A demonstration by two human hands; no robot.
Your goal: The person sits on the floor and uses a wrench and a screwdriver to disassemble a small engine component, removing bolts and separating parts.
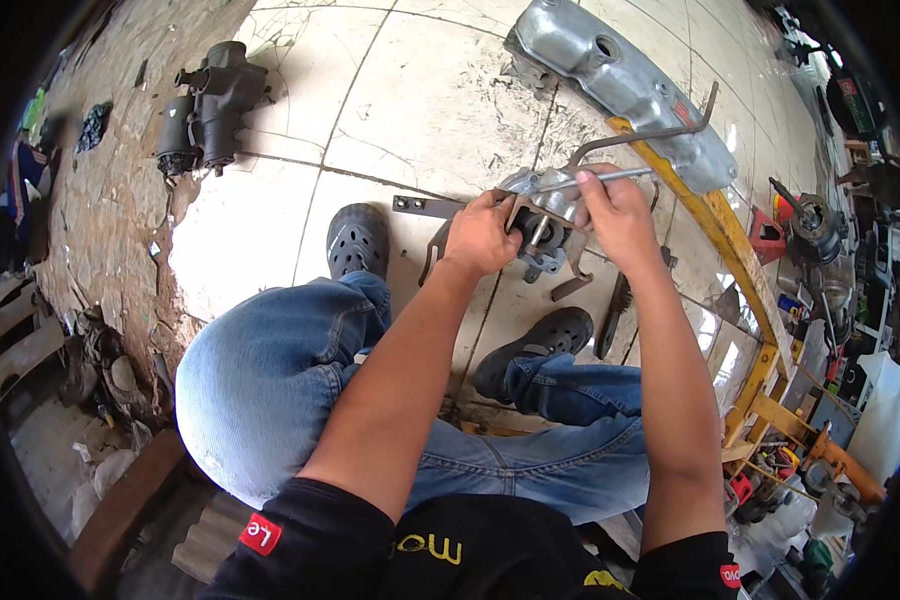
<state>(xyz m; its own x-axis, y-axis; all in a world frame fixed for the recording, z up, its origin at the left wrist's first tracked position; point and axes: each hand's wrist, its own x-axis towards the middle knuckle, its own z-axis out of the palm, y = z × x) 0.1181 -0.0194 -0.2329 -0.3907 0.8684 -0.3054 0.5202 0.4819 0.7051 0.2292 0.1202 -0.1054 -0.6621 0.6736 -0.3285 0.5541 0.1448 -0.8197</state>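
Note:
Between my feet is a mechanical part with a silver metal casting (560, 203) on top and a dark round piece with a short shaft (540, 232) below. My left hand (482, 234) is closed on the casting's left side, its fingertips partly hidden. My right hand (615, 212) pinches a slim silver rod (625, 174), which lies across the casting's top; its left end meets the casting. Just beyond the right hand is a long bent metal bar (645, 136). A flat dark bar with holes (425, 206) lies left of my left hand.
A large silver engine cover (620, 75) lies on the tiles at the far right, beside a yellow metal frame (715, 215). A black cylindrical assembly (215, 108) stands at far left. My shoes (358, 240) flank the part. Tools and parts crowd the right edge.

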